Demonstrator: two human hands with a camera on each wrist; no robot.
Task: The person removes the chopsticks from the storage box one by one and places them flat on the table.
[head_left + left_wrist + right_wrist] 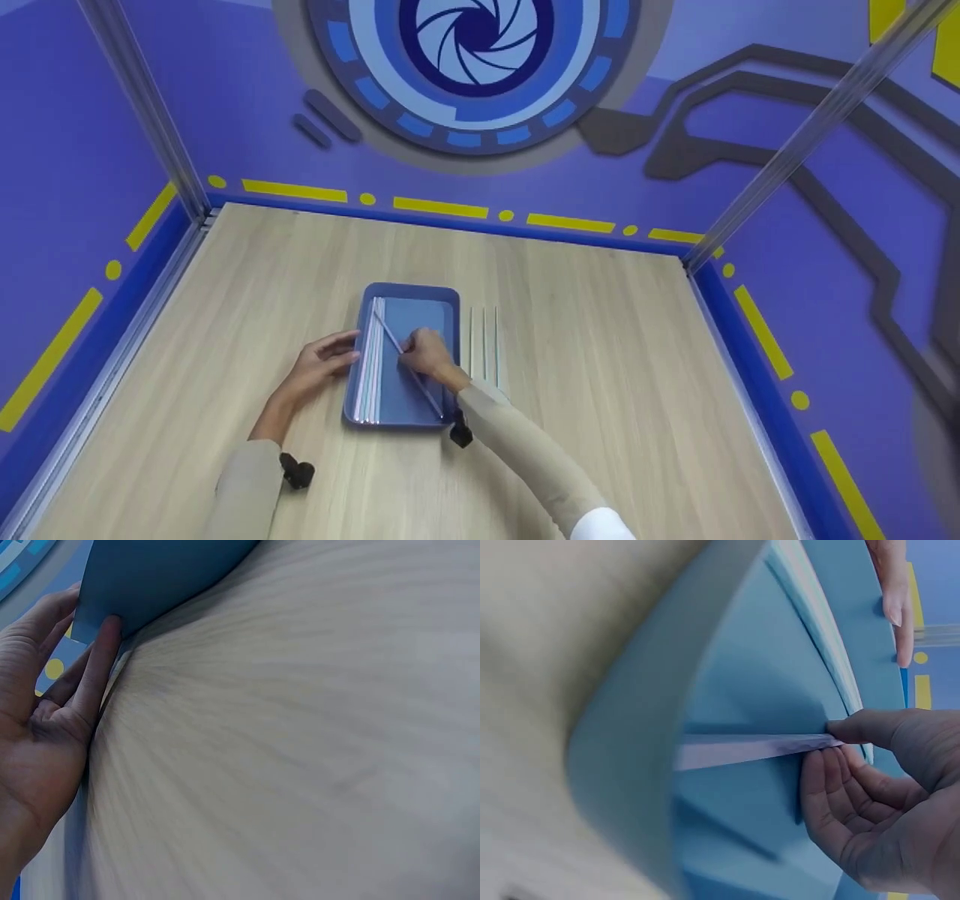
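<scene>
While the left hand [319, 367] lies with fingers nearly straight and slightly parted, they touch the outer left wall of the shallow blue rectangular tray [412, 289] with rounded corners, gripping nothing. Just beyond those fingertips, inside the tray, a row of long, slim, pale pink, white and teal sticks [370, 367] lies lengthwise along the left side. Next rightward, one slim, pale lilac stick [750, 749], like a wrapped drinking straw, slants through the pinch of the right hand [429, 352], over the tray. Thumb and fingers close on it near its middle; its far end reaches leftward over the row, its near end toward the corner below the fingers. Whether either end touches is unclear. It is probably very light, fairly stiff lengthwise, smooth enough to roll or twist, and easily creased by a hard squeeze; a gentle mid-length pinch should balance it best. To the right of these fingers, outside the tray, three slim sticks [484, 345] lie spaced apart on the pale wood-grain table [600, 337], thin enough to need a fingertip pick-up.
</scene>
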